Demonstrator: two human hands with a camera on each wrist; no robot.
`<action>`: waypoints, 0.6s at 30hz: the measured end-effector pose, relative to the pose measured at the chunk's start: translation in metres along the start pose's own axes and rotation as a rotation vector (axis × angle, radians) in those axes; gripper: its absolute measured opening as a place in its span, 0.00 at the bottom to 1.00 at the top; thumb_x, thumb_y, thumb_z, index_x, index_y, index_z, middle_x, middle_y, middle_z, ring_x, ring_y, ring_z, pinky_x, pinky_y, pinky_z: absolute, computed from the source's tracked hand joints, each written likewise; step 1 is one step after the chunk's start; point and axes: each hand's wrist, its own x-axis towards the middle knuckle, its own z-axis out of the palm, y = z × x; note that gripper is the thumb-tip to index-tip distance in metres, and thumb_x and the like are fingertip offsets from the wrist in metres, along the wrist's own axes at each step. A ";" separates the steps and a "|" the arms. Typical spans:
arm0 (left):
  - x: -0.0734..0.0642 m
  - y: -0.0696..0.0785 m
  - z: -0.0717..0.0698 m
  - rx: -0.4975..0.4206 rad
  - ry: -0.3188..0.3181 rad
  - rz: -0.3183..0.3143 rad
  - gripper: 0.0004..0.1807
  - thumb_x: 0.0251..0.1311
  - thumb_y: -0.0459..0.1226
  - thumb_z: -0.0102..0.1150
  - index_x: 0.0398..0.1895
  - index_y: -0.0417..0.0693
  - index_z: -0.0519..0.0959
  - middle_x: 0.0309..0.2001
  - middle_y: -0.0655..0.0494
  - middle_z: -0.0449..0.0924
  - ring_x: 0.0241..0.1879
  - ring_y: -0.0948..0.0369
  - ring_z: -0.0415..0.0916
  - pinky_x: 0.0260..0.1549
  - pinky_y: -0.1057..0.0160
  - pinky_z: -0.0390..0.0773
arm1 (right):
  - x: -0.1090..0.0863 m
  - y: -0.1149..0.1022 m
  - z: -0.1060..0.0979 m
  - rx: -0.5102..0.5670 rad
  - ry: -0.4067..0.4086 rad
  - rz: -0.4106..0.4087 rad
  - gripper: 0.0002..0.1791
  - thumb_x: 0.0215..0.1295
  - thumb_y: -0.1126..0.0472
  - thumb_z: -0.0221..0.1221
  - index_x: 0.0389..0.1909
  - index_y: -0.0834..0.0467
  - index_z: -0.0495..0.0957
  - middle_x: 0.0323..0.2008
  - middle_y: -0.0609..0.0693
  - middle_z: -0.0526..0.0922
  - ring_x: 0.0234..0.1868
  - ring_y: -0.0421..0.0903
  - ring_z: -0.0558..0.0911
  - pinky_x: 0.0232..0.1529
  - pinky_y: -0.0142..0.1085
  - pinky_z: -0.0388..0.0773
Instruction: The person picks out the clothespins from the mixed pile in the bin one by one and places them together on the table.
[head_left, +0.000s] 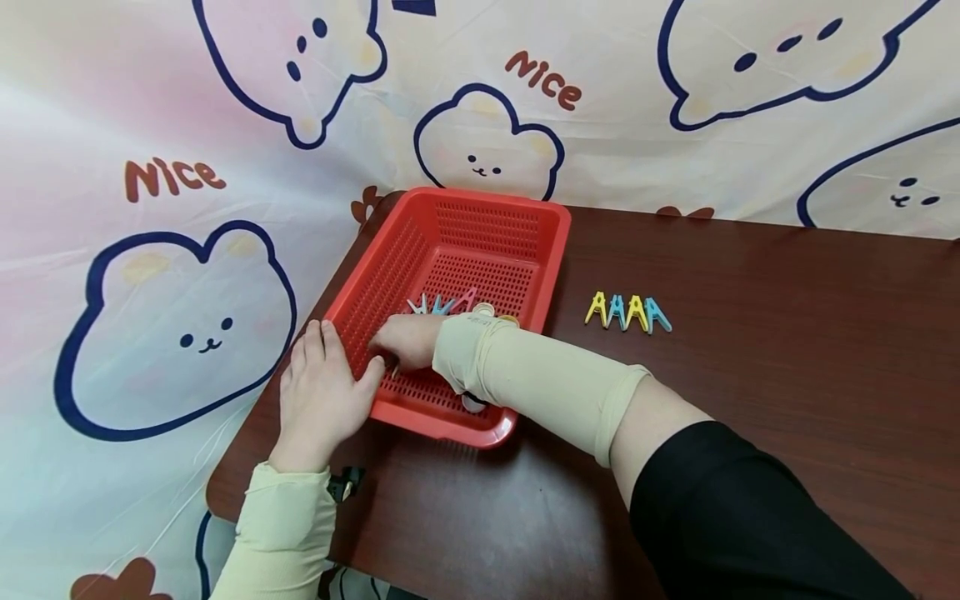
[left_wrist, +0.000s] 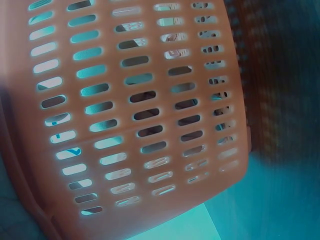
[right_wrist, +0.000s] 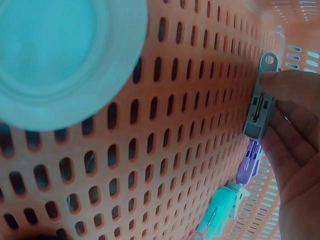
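At lower centre of the head view, we have the right hand [head_left: 405, 340] down inside the basket [head_left: 442, 427]. Right wrist view: it pinches a grey clip [right_wrist: 257, 115] near the right edge, thumb on its face, fingers behind. Left hand [head_left: 322, 396], lower left of the head view, rests straight-fingered on the rim, not clenched.

Risks as we judge them: the thumb sits towards the holed end, so the clip could pivot or slip if pressure drops. The purple clip [right_wrist: 246, 165] lies just below, contact unclear to us; a sideways drag could snag it. Wall slots could catch a tip. The right sleeve [head_left: 555, 375] crosses the rim, so a bump could shift the basket. Swinging out low right could scatter the row of clips [head_left: 617, 307], right of centre.
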 end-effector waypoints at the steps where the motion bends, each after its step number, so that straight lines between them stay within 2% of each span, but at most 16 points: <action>1: 0.000 0.000 0.000 0.000 0.001 0.000 0.48 0.72 0.52 0.51 0.77 0.22 0.48 0.76 0.22 0.47 0.73 0.28 0.48 0.66 0.26 0.55 | 0.001 0.000 0.001 0.004 0.006 0.000 0.19 0.71 0.68 0.61 0.62 0.57 0.81 0.53 0.50 0.85 0.53 0.42 0.81 0.53 0.33 0.75; 6: 0.000 0.000 0.000 -0.003 0.003 0.000 0.48 0.72 0.52 0.51 0.77 0.22 0.48 0.76 0.22 0.47 0.73 0.28 0.48 0.66 0.26 0.55 | 0.001 0.002 0.001 0.021 0.024 0.025 0.17 0.71 0.68 0.61 0.57 0.55 0.83 0.48 0.48 0.85 0.49 0.41 0.80 0.50 0.33 0.74; 13: -0.001 0.000 -0.001 0.010 -0.007 -0.008 0.48 0.72 0.52 0.51 0.77 0.22 0.48 0.76 0.22 0.46 0.73 0.28 0.48 0.66 0.27 0.55 | -0.006 0.002 -0.004 0.062 0.086 0.094 0.12 0.72 0.64 0.63 0.54 0.57 0.83 0.46 0.49 0.85 0.46 0.43 0.81 0.48 0.34 0.75; 15: 0.000 0.001 -0.002 0.011 -0.016 -0.011 0.48 0.72 0.52 0.51 0.77 0.22 0.48 0.76 0.22 0.45 0.73 0.28 0.48 0.66 0.26 0.54 | -0.010 0.005 -0.009 0.127 0.109 0.128 0.13 0.71 0.64 0.63 0.54 0.57 0.83 0.47 0.49 0.86 0.48 0.42 0.82 0.49 0.32 0.76; 18: 0.000 0.001 -0.002 0.006 -0.024 -0.011 0.49 0.72 0.52 0.51 0.77 0.22 0.47 0.76 0.21 0.45 0.73 0.27 0.48 0.66 0.25 0.54 | -0.019 0.009 -0.020 0.369 0.158 0.197 0.15 0.72 0.66 0.61 0.58 0.60 0.81 0.50 0.52 0.85 0.49 0.44 0.84 0.48 0.33 0.79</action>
